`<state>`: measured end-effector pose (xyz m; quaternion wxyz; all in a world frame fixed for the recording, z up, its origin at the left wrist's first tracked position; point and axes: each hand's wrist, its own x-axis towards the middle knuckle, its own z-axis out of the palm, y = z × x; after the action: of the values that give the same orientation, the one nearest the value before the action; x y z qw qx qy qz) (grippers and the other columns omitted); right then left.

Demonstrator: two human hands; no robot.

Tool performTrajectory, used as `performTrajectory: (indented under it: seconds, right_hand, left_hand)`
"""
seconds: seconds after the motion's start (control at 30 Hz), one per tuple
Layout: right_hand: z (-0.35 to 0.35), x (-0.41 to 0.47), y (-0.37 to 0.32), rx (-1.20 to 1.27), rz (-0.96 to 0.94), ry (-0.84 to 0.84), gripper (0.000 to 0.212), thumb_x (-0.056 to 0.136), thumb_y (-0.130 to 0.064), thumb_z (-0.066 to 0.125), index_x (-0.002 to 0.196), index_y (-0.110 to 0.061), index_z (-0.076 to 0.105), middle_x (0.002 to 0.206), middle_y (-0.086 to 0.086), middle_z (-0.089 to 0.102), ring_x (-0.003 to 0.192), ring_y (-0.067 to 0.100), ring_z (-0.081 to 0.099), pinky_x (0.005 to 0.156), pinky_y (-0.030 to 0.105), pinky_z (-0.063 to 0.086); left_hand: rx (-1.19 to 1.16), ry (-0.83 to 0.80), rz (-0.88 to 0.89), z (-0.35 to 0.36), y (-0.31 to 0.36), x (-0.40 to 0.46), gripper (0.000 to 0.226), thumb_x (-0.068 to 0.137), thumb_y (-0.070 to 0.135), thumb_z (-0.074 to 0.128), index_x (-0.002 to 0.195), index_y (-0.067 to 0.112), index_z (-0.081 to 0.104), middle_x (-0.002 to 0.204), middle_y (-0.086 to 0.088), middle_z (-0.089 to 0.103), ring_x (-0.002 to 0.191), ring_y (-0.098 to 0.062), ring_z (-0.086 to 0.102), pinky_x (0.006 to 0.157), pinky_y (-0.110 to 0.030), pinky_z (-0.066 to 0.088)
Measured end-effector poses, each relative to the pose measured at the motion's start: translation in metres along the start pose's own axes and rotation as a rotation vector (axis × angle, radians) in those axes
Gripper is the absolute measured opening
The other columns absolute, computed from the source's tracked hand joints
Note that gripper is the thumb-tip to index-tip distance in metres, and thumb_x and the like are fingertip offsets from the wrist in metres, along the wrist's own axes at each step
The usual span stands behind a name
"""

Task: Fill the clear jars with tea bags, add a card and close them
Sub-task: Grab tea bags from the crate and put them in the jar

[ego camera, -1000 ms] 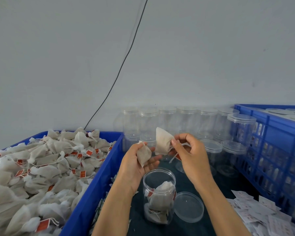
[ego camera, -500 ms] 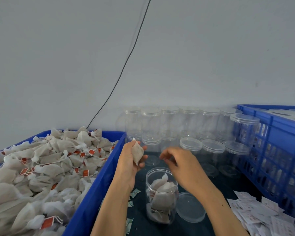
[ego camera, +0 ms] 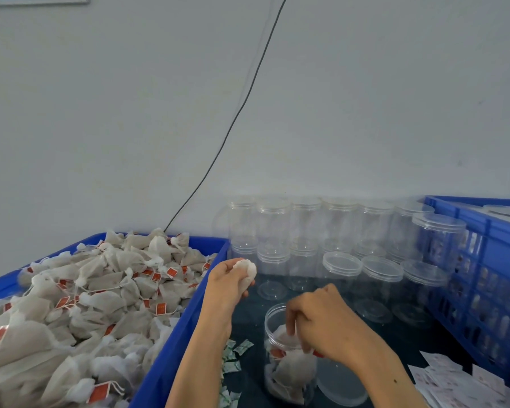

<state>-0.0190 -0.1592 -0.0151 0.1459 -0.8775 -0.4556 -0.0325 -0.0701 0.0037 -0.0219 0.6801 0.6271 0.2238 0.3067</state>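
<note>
Since half a second ago the right hand (ego camera: 324,322) has dropped to the open jar (ego camera: 289,366), fingers curled into its mouth on a tea bag (ego camera: 289,338). At far left, a blue crate (ego camera: 174,343) is heaped with bags. Beside it the left hand (ego camera: 227,282) grips another bag (ego camera: 248,270) above the dark surface (ego camera: 401,337). Right of the jar lies its lid (ego camera: 339,387), then cards (ego camera: 460,381).

Dark tabletop (ego camera: 401,337) bearing two blue crates, left (ego camera: 171,357) and right (ego camera: 483,278). Between them: clear jars (ego camera: 339,231), one open jar (ego camera: 289,369), a loose lid (ego camera: 336,387), cards (ego camera: 454,381), small sachets (ego camera: 236,351).
</note>
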Motion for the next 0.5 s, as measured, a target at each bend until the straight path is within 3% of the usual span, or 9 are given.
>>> performTrajectory:
  seconds: [0.07,0.13,0.27,0.33,0.43,0.5]
  right_hand:
    - [0.001,0.0,-0.004,-0.095,-0.011,-0.154,0.036,0.08,-0.006,0.039,0.083,-0.02,0.071,0.078,0.0,0.074,0.085,0.015,0.058,0.106,0.039,0.027]
    - [0.002,0.0,-0.006,-0.116,-0.019,-0.156,0.037,0.083,-0.008,0.038,0.092,-0.018,0.072,0.087,0.001,0.074,0.083,0.014,0.052,0.102,0.035,0.026]
    - [-0.007,-0.007,-0.007,0.019,-0.042,0.111,0.03,0.094,-0.017,0.039,0.099,-0.029,0.066,0.079,-0.015,0.064,0.077,0.0,0.043,0.095,0.025,0.026]
    - [-0.01,-0.008,-0.01,0.074,-0.065,0.248,0.027,0.096,-0.018,0.042,0.097,-0.033,0.065,0.086,-0.019,0.064,0.079,-0.007,0.045,0.094,0.02,0.025]
    - [-0.01,-0.009,-0.021,0.124,-0.118,0.337,0.027,0.096,-0.016,0.045,0.092,-0.035,0.063,0.089,-0.021,0.065,0.085,-0.013,0.048,0.091,0.015,0.024]
    - [-0.008,-0.01,-0.027,0.135,-0.142,0.347,0.029,0.095,-0.013,0.045,0.089,-0.034,0.064,0.086,-0.02,0.066,0.087,-0.01,0.051,0.091,0.015,0.029]
  left_hand:
    - [0.065,-0.014,0.044,-0.003,-0.003,-0.001,0.023,0.095,0.01,0.054,0.116,0.009,0.062,0.106,-0.012,0.066,0.09,-0.021,0.06,0.075,-0.03,0.051]
    - [0.107,0.004,0.055,-0.006,-0.004,0.0,0.027,0.095,0.007,0.052,0.121,0.009,0.06,0.11,-0.009,0.064,0.093,-0.02,0.061,0.081,-0.032,0.053]
    - [0.088,0.078,0.022,-0.019,-0.003,0.006,0.035,0.096,0.001,0.047,0.129,0.006,0.056,0.108,-0.01,0.062,0.094,-0.027,0.062,0.084,-0.037,0.051]
    - [0.03,0.143,0.035,-0.029,-0.003,0.003,0.035,0.096,-0.001,0.045,0.126,0.011,0.057,0.111,-0.01,0.061,0.095,-0.028,0.06,0.078,-0.037,0.049]
    - [0.031,0.383,0.079,-0.045,-0.004,-0.004,0.044,0.093,-0.006,0.043,0.127,0.019,0.053,0.126,-0.011,0.055,0.1,-0.031,0.058,0.073,-0.035,0.052]
    - [0.074,0.547,0.064,-0.053,-0.005,-0.006,0.048,0.095,-0.001,0.046,0.139,0.017,0.045,0.143,-0.017,0.042,0.123,-0.039,0.05,0.095,-0.05,0.049]
